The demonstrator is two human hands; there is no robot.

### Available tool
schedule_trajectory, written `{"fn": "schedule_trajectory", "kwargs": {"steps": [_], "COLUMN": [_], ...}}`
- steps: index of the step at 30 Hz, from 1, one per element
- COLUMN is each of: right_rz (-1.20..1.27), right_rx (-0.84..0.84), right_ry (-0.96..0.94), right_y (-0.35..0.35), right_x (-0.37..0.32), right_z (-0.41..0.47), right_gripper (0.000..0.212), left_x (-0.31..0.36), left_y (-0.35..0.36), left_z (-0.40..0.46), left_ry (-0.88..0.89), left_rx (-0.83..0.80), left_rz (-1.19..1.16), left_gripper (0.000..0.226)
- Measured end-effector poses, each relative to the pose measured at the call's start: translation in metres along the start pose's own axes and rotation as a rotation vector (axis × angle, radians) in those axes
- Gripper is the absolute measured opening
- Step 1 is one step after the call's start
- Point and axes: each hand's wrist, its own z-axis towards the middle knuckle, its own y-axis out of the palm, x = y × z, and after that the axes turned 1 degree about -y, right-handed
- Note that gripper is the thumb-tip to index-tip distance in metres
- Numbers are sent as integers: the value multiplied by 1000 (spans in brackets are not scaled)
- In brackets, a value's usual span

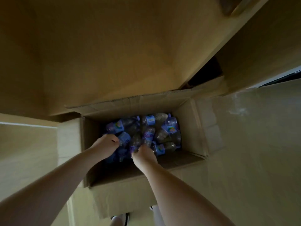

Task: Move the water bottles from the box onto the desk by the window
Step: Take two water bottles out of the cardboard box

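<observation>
Fingers of my left hand are curled down into the heap of bottles, and they seem to close round a bottle with a blue label, though the light is dim and I cannot see the fingertips. My right hand is curled too, gripping the lower end of a clear bottle that lies slanting up and away from me, purple lettering on its label. Both hands are down inside the box, close together, left of the heap's middle.

All the bottles are in the box, lying on their sides in a loose jumble, clear plastic with blue and purple labels, touching and overlapping one another. They fill the far and right part of the floor of the box; the near part lies in deep shadow under my forearms.

Around them the box stands open, its flaps folded outward: one at the far side, one at the right, one hanging toward me. It sits on a pale floor. Behind it rises a tan wooden panel, with a dark gap at its right edge. Near the bottom edge I can just make out my shoes.
</observation>
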Motion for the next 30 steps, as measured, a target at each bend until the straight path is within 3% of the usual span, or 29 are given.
{"fn": "schedule_trajectory", "kwargs": {"steps": [10,16,21,24,26,28,30], "right_rz": [15,0,250,364,422,489,580], "right_rx": [-115,-147,-150,-182,-194,-174,-148], "right_ry": [-68,-30,25,44,57,77,101], "right_y": [60,82,84,87,89,90,88], "right_x": [41,61,71,76,80,81,80], "right_z": [177,239,267,275,279,278,274], "right_gripper": [33,35,37,39,40,40,41], "left_x": [-71,-83,-77,-76,-81,-82,-80], "left_y": [99,133,149,155,154,149,143], "left_z": [142,206,233,236,239,237,224], "left_ry": [-169,-52,-168,-170,-188,-193,-232], "left_rx": [116,153,80,116,54,-114,-236], "left_rz": [51,112,353,569,414,6,-394], "left_gripper": [27,50,91,87,82,82,60]}}
